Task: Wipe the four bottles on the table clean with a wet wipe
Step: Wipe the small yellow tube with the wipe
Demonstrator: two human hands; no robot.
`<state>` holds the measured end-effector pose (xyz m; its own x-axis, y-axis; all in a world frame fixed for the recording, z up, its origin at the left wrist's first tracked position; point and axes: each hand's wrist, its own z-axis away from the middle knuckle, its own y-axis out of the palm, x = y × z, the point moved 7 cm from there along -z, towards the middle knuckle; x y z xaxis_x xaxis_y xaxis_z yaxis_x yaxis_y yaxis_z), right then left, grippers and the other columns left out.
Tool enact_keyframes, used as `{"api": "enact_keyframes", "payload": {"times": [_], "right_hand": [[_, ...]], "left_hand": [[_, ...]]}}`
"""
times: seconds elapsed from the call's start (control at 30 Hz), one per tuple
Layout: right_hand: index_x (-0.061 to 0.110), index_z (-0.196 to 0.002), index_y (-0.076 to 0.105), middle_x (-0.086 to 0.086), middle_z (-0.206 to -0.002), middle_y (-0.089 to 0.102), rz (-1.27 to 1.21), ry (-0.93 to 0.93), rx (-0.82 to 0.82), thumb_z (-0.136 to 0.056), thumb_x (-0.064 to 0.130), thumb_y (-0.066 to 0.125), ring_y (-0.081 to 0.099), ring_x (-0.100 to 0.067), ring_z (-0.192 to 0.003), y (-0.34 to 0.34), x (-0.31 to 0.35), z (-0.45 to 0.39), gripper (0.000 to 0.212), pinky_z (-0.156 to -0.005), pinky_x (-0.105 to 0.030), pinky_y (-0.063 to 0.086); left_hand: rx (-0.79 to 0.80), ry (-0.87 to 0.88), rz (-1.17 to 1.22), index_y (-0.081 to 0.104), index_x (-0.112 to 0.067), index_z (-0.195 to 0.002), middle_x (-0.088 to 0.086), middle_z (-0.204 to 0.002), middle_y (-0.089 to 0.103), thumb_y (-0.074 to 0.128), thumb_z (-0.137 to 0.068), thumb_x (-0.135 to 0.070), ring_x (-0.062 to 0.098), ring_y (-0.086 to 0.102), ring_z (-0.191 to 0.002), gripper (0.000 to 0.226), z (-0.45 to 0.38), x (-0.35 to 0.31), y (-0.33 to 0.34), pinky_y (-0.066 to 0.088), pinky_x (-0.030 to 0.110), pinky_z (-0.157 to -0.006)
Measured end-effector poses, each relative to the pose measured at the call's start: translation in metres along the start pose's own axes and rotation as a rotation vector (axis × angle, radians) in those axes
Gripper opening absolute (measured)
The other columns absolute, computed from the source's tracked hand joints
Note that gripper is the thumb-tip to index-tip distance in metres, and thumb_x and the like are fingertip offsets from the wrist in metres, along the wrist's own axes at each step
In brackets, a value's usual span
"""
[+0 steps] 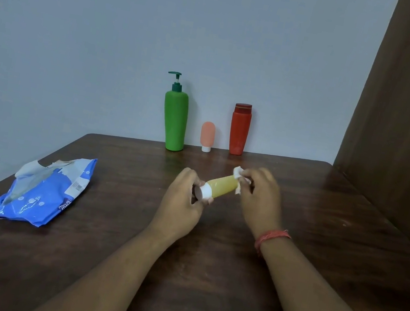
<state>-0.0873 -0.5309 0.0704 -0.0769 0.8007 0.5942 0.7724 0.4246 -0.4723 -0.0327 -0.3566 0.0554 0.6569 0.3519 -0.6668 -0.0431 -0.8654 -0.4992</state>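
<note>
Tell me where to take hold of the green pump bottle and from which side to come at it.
Grip the green pump bottle around its mid-body, not the thin pump head. It stands upright at the table's far edge against the wall, so come from the front or its open left side. The small peach bottle stands close on its right, leaving less finger room there.
</note>
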Motion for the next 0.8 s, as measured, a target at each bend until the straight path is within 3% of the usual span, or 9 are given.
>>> {"api": "enact_keyframes", "payload": {"times": [0.07,0.17,0.27,0.37,0.47,0.6,0.7,0.8], "right_hand": [[0.017,-0.105,0.070,0.003,-0.105,0.061,-0.063,0.169,-0.009,-0.096,0.014,0.060,0.056,-0.008,-0.089,-0.004,-0.021,-0.001,0.014,-0.074,-0.020,0.046],[0.025,-0.103,0.069,0.006,-0.102,0.068,-0.363,0.385,0.046,-0.097,0.015,0.060,0.064,-0.011,-0.092,0.004,-0.040,0.004,0.014,-0.082,-0.031,0.057],[0.019,-0.101,0.068,-0.004,-0.106,0.071,-0.735,0.513,0.088,-0.098,0.008,0.058,0.070,-0.019,-0.097,0.015,-0.040,0.008,0.016,-0.076,-0.028,0.059],[0.010,-0.096,0.067,-0.012,-0.109,0.071,-0.932,0.538,0.101,-0.097,0.002,0.057,0.070,-0.029,-0.100,0.016,-0.034,0.009,0.013,-0.074,-0.028,0.059],[0.004,-0.094,0.066,-0.019,-0.114,0.069,-1.024,0.593,0.126,-0.097,0.003,0.058,0.068,-0.032,-0.106,0.018,-0.035,0.009,0.009,-0.078,-0.032,0.059],[0.007,-0.090,0.067,-0.015,-0.113,0.071,-1.052,0.645,0.108,-0.095,0.008,0.062,0.069,-0.027,-0.105,0.017,-0.038,0.009,0.006,-0.081,-0.034,0.059],[0.007,-0.091,0.068,-0.012,-0.110,0.072,-1.018,0.619,0.100,-0.093,0.007,0.064,0.070,-0.025,-0.103,0.016,-0.037,0.008,0.004,-0.082,-0.034,0.059],[0.006,-0.094,0.070,-0.010,-0.108,0.073,-0.994,0.580,0.113,-0.092,0.006,0.066,0.071,-0.023,-0.102,0.015,-0.033,0.007,0.005,-0.085,-0.036,0.059]], "left_hand": [[0.002,0.046,-0.003,0.041,-0.034,-0.081,-0.006,-0.101,0.054,0.079,-0.082,-0.005,0.011,0.059,-0.095,0.048,0.000,-0.005,0.002,0.058,0.030,-0.076],[-0.012,0.064,0.019,0.045,-0.035,-0.081,-0.008,-0.103,0.052,0.079,-0.081,0.001,0.014,0.060,-0.101,0.049,-0.002,-0.004,0.001,0.061,0.037,-0.081],[-0.029,0.050,0.061,0.047,-0.037,-0.084,-0.009,-0.106,0.051,0.076,-0.081,0.006,0.016,0.062,-0.104,0.052,-0.002,0.000,-0.003,0.061,0.036,-0.084],[-0.031,0.017,0.104,0.048,-0.037,-0.087,-0.008,-0.111,0.050,0.072,-0.083,0.010,0.016,0.061,-0.110,0.053,-0.002,0.004,-0.005,0.060,0.035,-0.089],[0.009,-0.025,0.122,0.053,-0.029,-0.095,-0.006,-0.117,0.049,0.069,-0.084,0.011,0.017,0.059,-0.115,0.045,-0.003,0.006,-0.001,0.058,0.031,-0.094],[0.019,-0.047,0.117,0.060,-0.020,-0.100,-0.007,-0.120,0.053,0.067,-0.092,-0.004,0.008,0.055,-0.114,0.019,-0.002,0.006,-0.002,0.045,0.003,-0.085],[-0.009,-0.125,0.222,0.058,-0.027,-0.103,-0.009,-0.119,0.058,0.063,-0.097,-0.013,0.006,0.056,-0.113,0.016,-0.003,0.016,-0.001,0.045,0.010,-0.087],[0.001,-0.339,0.427,0.050,-0.026,-0.123,-0.011,-0.123,0.060,0.065,-0.097,-0.015,0.005,0.057,-0.115,0.032,-0.002,0.037,0.005,0.048,0.024,-0.094]]}}
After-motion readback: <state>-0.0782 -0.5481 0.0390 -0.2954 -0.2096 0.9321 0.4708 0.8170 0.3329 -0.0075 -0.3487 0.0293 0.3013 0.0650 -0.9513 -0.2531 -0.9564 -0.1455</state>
